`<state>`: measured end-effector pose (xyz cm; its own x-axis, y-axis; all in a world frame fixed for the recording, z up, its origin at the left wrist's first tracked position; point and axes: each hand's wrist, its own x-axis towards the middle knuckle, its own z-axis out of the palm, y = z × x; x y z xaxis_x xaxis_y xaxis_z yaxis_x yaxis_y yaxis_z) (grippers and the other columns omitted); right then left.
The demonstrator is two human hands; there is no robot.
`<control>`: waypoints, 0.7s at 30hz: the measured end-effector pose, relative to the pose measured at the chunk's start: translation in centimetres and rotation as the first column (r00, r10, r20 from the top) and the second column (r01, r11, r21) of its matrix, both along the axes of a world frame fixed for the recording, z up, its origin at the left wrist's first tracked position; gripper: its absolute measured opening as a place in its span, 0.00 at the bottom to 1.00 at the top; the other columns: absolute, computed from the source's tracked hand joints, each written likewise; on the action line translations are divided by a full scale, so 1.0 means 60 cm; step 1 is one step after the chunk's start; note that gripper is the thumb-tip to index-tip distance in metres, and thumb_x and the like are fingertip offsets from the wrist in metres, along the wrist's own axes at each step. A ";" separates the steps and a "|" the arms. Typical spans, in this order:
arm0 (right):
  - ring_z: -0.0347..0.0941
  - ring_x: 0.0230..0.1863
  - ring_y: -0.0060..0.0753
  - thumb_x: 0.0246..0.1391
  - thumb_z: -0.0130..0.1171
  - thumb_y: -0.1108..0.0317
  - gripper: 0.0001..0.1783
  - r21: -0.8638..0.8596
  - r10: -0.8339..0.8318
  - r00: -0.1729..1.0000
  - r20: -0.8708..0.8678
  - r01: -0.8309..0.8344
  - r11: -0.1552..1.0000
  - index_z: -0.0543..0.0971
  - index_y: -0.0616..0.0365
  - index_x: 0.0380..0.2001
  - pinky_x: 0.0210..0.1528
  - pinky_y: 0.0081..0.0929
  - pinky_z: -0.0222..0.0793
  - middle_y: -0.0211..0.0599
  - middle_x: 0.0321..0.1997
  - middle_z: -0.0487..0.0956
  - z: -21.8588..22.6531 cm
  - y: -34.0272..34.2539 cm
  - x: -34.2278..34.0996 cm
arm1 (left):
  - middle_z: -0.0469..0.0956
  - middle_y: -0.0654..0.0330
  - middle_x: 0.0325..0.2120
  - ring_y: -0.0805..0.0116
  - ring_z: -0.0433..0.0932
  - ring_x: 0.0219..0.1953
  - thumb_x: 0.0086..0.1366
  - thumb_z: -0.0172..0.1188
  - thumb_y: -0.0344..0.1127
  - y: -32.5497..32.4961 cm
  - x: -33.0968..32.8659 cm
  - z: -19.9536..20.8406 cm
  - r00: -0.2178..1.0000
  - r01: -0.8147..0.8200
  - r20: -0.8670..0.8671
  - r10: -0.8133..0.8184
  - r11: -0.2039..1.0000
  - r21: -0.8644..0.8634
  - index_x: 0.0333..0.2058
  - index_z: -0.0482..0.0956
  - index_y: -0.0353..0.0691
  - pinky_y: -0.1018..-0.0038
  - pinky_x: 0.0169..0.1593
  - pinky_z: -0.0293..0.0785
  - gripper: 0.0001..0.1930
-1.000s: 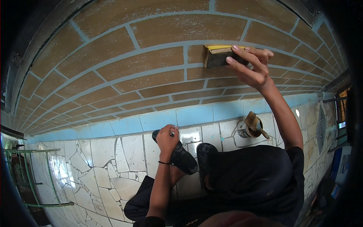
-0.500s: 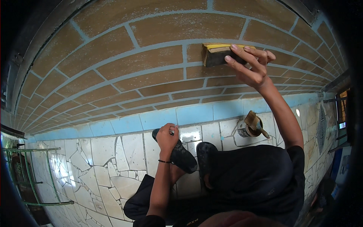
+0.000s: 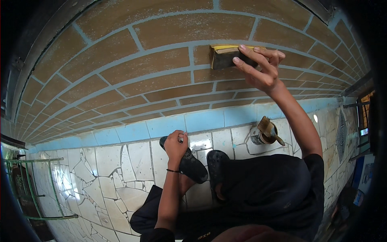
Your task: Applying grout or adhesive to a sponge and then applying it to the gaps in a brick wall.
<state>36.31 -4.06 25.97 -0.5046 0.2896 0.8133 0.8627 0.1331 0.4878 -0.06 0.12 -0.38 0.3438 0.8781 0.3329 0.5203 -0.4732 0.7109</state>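
My right hand (image 3: 264, 70) grips a sanding block (image 3: 225, 59) with a dark front face and a yellow edge. The block is pressed against a wall (image 3: 161, 64) painted as brown bricks with pale blue joint lines. Lower down, my left hand (image 3: 176, 144) rests over the toe of my black shoe (image 3: 192, 167). Its fingers are curled closed; whatever they may hold is too small to make out. Near my right knee stands a small stained can (image 3: 257, 136), with a paintbrush (image 3: 271, 130) lying across its top.
A light blue band (image 3: 203, 119) runs along the wall's foot. The floor (image 3: 133, 161) is pale broken tile with dark joints. At far left stands a green metal rail (image 3: 52, 187). Dark objects and a blue-white item (image 3: 363, 177) sit at the right edge.
The view has shifted slightly. My right hand and the sanding block sit at almost the same place on the wall, and my left hand stays over the shoe.
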 end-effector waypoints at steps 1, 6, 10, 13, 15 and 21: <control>0.73 0.55 0.27 0.50 0.74 0.66 0.20 0.028 0.013 0.999 -0.031 -0.012 1.000 0.93 0.29 0.46 0.59 0.33 0.53 0.18 0.61 0.88 -0.009 0.002 0.000 | 0.84 0.58 0.24 0.62 0.81 0.23 0.65 0.73 0.36 -0.002 0.003 -0.001 1.000 0.006 0.013 -0.006 1.000 -0.012 0.33 0.87 0.40 0.67 0.31 0.77 0.07; 0.73 0.54 0.27 0.53 0.75 0.61 0.19 0.070 0.044 0.996 -0.077 -0.038 0.997 0.92 0.27 0.48 0.60 0.36 0.50 0.15 0.61 0.88 -0.022 0.012 -0.003 | 0.84 0.58 0.23 0.63 0.81 0.23 0.66 0.72 0.38 -0.007 0.003 0.004 1.000 -0.003 -0.017 0.002 1.000 -0.025 0.33 0.87 0.40 0.68 0.31 0.77 0.08; 0.73 0.54 0.24 0.52 0.74 0.59 0.19 0.085 -0.009 0.998 -0.064 0.014 0.996 0.91 0.25 0.49 0.58 0.37 0.50 0.10 0.63 0.86 -0.012 0.011 -0.010 | 0.85 0.59 0.24 0.57 0.82 0.26 0.66 0.71 0.39 -0.009 0.012 0.005 0.999 0.000 -0.037 -0.001 0.999 -0.046 0.32 0.86 0.41 0.62 0.33 0.77 0.09; 0.73 0.53 0.23 0.52 0.72 0.58 0.20 0.112 -0.004 1.000 -0.026 0.007 0.994 0.91 0.24 0.49 0.58 0.36 0.50 0.09 0.65 0.85 -0.013 0.010 0.009 | 0.85 0.58 0.24 0.56 0.84 0.26 0.65 0.71 0.39 -0.015 0.019 0.007 0.999 -0.006 -0.046 0.003 0.998 -0.057 0.32 0.86 0.40 0.63 0.33 0.79 0.09; 0.74 0.53 0.23 0.52 0.72 0.58 0.20 0.128 0.006 0.999 -0.033 -0.002 0.992 0.90 0.25 0.49 0.58 0.36 0.50 0.10 0.65 0.85 -0.011 0.006 0.004 | 0.85 0.57 0.24 0.55 0.84 0.27 0.64 0.71 0.39 -0.007 0.021 0.010 0.999 -0.018 -0.043 0.016 0.999 -0.044 0.32 0.86 0.40 0.63 0.34 0.79 0.09; 0.79 0.52 0.26 0.53 0.69 0.62 0.19 0.074 -0.070 0.997 -0.041 0.073 0.995 0.88 0.33 0.49 0.57 0.38 0.55 0.16 0.64 0.85 0.001 -0.022 -0.020 | 0.85 0.56 0.24 0.52 0.86 0.29 0.64 0.71 0.39 -0.019 0.023 0.010 0.999 -0.022 -0.033 0.022 1.000 0.020 0.32 0.86 0.40 0.61 0.35 0.80 0.09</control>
